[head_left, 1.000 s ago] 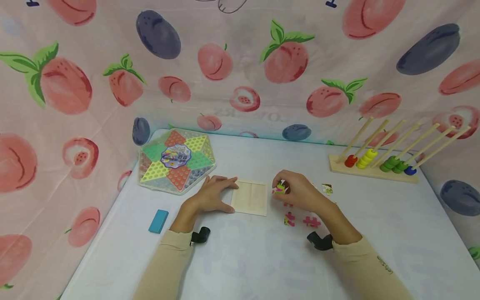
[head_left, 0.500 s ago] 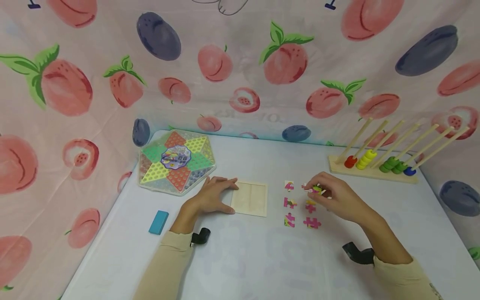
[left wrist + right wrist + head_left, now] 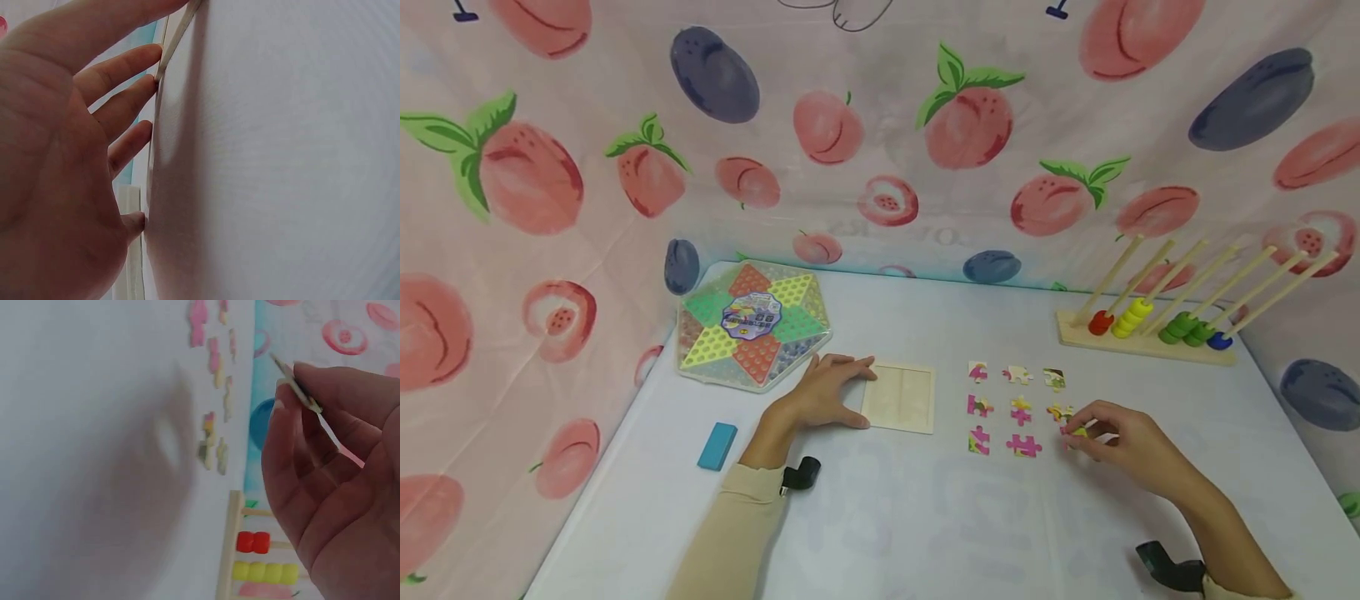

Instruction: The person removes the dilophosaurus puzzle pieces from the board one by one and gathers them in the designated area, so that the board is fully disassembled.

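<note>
A square wooden tray point(image 3: 898, 397) lies flat on the white table. My left hand point(image 3: 826, 392) rests at its left side, thumb and index finger spread to the corners there; in the left wrist view the fingers point(image 3: 122, 106) reach out with their tips at the edge. My right hand point(image 3: 1123, 442) pinches a jigsaw piece point(image 3: 1079, 432) in pink and yellow-green between thumb and fingertips. In the right wrist view that piece point(image 3: 297, 381) is seen nearly edge-on, raised off the table. Several jigsaw pieces point(image 3: 1021, 412) lie apart in rows between tray and hand, one point(image 3: 1060, 412) right by the fingertips.
A Chinese checkers set point(image 3: 752, 321) in a clear hexagonal case sits beyond the left hand. Nearer on the left lies a blue block point(image 3: 717, 445). At back right stands a wooden counting rack point(image 3: 1150, 340) with coloured beads. Fruit-print cloth point(image 3: 887, 125) hangs behind.
My right hand has moved right and nearer the body with a jigsaw piece pinched, uncovering the pieces in the upper and middle rows. The left hand and wooden tray have stayed in place.
</note>
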`<state>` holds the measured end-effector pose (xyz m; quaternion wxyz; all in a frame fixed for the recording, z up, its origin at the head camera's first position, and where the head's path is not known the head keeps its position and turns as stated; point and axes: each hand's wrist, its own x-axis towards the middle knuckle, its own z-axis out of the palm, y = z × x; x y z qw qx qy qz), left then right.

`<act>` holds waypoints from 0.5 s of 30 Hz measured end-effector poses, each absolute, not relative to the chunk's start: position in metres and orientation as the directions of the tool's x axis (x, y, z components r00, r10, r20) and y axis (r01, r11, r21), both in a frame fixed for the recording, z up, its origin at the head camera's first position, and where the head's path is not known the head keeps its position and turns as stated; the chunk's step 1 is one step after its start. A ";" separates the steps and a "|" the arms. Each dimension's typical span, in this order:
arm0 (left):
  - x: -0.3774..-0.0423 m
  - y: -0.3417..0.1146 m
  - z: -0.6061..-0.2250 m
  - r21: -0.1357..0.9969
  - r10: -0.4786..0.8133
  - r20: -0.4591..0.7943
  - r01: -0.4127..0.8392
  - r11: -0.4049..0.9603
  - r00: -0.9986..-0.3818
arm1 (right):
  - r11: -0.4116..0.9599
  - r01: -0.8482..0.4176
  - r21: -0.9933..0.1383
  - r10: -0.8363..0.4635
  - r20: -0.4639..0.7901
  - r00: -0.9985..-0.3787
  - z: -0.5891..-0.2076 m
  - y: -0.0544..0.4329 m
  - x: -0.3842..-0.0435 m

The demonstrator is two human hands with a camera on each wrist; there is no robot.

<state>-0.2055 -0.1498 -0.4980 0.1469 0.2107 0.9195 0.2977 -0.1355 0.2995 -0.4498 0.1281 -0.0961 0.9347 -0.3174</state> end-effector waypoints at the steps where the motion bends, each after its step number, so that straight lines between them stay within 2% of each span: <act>1: -0.205 -0.150 -0.498 0.610 0.475 -0.144 0.300 0.733 -0.868 | 0.781 -0.071 -0.621 -0.249 -0.204 -0.947 -0.454 0.301 -0.134; 8: -0.207 -0.151 -0.501 0.623 0.475 -0.135 0.298 0.723 -0.870 | 0.779 0.093 -0.620 -0.160 -0.340 -0.927 -0.470 0.304 -0.131; 15: -0.206 -0.151 -0.498 0.622 0.475 -0.135 0.299 0.723 -0.869 | 0.852 0.089 -0.516 -0.099 -0.326 -0.940 -0.478 0.302 -0.134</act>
